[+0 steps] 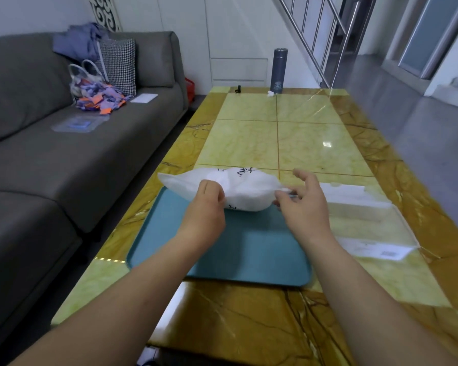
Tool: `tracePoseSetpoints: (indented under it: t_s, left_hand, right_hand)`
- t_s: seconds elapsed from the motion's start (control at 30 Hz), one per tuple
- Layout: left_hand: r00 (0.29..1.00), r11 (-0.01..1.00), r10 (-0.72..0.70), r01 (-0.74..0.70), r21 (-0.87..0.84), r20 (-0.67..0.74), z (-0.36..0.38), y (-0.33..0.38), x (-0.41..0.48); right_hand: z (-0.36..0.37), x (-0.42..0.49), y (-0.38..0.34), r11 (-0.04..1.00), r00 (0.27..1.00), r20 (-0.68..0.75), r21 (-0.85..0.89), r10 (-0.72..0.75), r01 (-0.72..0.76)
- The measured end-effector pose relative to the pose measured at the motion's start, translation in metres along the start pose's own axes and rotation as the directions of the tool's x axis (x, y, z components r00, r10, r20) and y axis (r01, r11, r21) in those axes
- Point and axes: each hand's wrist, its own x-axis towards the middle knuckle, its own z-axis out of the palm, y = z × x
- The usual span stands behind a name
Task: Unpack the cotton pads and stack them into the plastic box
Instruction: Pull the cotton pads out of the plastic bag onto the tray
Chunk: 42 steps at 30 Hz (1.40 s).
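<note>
Holding the pad bag [245, 187] along nine-to-three o'clock: our left grip [208, 207] clutches it, our right grip [303, 204] pinches its three-o'clock end.

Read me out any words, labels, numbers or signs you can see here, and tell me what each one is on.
Nothing here reads clearly enough to quote.
White pack: black printed characters, creased and blurred, unreadable.
White label on the clear plastic box: fine print and a dark code-like block, too small to read.
Grey flask: a pale mark near its base, too small to read.
</note>
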Motion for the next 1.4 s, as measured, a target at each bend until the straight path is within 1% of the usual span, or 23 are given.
tracePoseSetpoints:
  t_s: [0.07, 0.13, 0.23, 0.27, 0.3, 0.37, 0.47, 0.5, 0.57, 0.63, 0.73, 0.83, 0.9, 0.97, 1.03, 1.17, 1.23, 1.27, 1.33, 1.4]
  left_hand:
    - [0.999, 0.999, -0.044, 0.043, -0.008, -0.012, -0.002, 0.004, -0.006]
    - [0.998, 0.999, -0.025, 0.023, -0.034, -0.058, -0.003, 0.014, -0.013]
    - [0.982, 0.977, 0.17, -0.179, -0.113, -0.085, 0.001, 0.033, -0.024]
    - [0.971, 0.963, 0.225, -0.235, -0.131, -0.086, 0.003, 0.039, -0.026]
    - [0.964, 0.954, 0.25, -0.261, -0.147, -0.089, 0.004, 0.043, -0.026]
    - [0.967, 0.953, 0.232, -0.248, -0.176, -0.103, 0.003, 0.045, -0.024]
    - [0.958, 0.946, 0.248, -0.272, -0.178, -0.147, 0.001, 0.04, -0.019]
    - [0.951, 0.939, 0.264, -0.291, -0.183, -0.158, 0.001, 0.039, -0.019]
    - [0.943, 0.922, 0.296, -0.325, -0.212, -0.155, 0.003, 0.039, -0.019]
    - [0.938, 0.904, 0.326, -0.345, -0.251, -0.117, 0.004, 0.041, -0.02]
    - [0.921, 0.882, 0.383, -0.387, -0.269, -0.072, 0.005, 0.042, -0.02]
    - [0.907, 0.864, 0.412, -0.42, -0.279, -0.09, 0.006, 0.045, -0.021]
    - [0.911, 0.86, 0.398, -0.41, -0.304, -0.106, 0.007, 0.046, -0.02]
    - [0.916, 0.869, 0.389, -0.401, -0.291, -0.101, 0.007, 0.046, -0.019]
    - [0.914, 0.875, 0.395, -0.405, -0.265, -0.094, 0.004, 0.045, -0.018]
    - [0.922, 0.903, 0.383, -0.388, -0.184, -0.064, -0.004, 0.041, -0.018]
    - [0.945, 0.938, 0.322, -0.326, -0.12, -0.052, -0.01, 0.031, -0.015]
    - [0.961, 0.957, 0.27, -0.274, -0.091, -0.055, -0.013, 0.023, -0.011]
    - [0.988, 0.99, 0.133, -0.136, -0.039, -0.073, -0.025, 0.003, -0.005]
    - [0.994, 1.0, 0.012, -0.01, 0.019, -0.105, -0.038, -0.017, -0.002]
  right_hand:
    - [0.0, 0.0, -0.002, 0.996, 0.999, 0.019, -0.071, -0.045, 0.046]
    - [0.001, -0.004, -0.004, 0.987, 0.994, 0.026, -0.119, -0.105, 0.107]
    - [0.005, -0.016, -0.014, 0.948, 0.964, 0.105, -0.182, -0.246, 0.262]
    - [0.006, -0.02, -0.017, 0.936, 0.952, 0.131, -0.188, -0.278, 0.299]
    - [0.007, -0.023, -0.018, 0.928, 0.943, 0.153, -0.186, -0.297, 0.323]
    - [0.005, -0.029, -0.02, 0.939, 0.945, 0.172, -0.157, -0.279, 0.306]
    - [-0.001, -0.038, -0.02, 0.991, 0.978, 0.166, -0.015, -0.13, 0.134]
    - [-0.003, -0.04, -0.02, 0.994, 0.982, 0.157, -0.001, -0.104, 0.105]
    - [-0.004, -0.041, -0.018, 0.996, 0.985, 0.145, -0.008, -0.092, 0.094]
    - [-0.005, -0.038, -0.019, 0.997, 0.986, 0.148, 0.001, -0.08, 0.081]
    - [-0.009, -0.03, -0.019, 0.993, 0.986, 0.141, -0.057, -0.094, 0.103]
    - [-0.011, -0.025, -0.019, 0.984, 0.984, 0.131, -0.114, -0.121, 0.137]
    - [-0.012, -0.024, -0.017, 0.968, 0.979, 0.137, -0.18, -0.154, 0.177]
    - [-0.013, -0.025, -0.015, 0.953, 0.973, 0.162, -0.227, -0.167, 0.202]
    - [-0.012, -0.027, -0.014, 0.959, 0.975, 0.169, -0.221, -0.143, 0.179]
    - [-0.014, -0.029, -0.014, 0.96, 0.987, 0.106, -0.239, -0.124, 0.147]
    - [-0.02, -0.026, -0.013, 0.961, 0.992, 0.058, -0.248, -0.11, 0.121]
    - [-0.023, -0.024, -0.013, 0.962, 0.994, 0.036, -0.253, -0.099, 0.105]
    - [-0.03, -0.02, -0.013, 0.964, 0.996, -0.026, -0.258, -0.082, 0.072]
    - [-0.038, -0.016, -0.012, 0.96, 0.993, -0.09, -0.276, -0.078, 0.05]
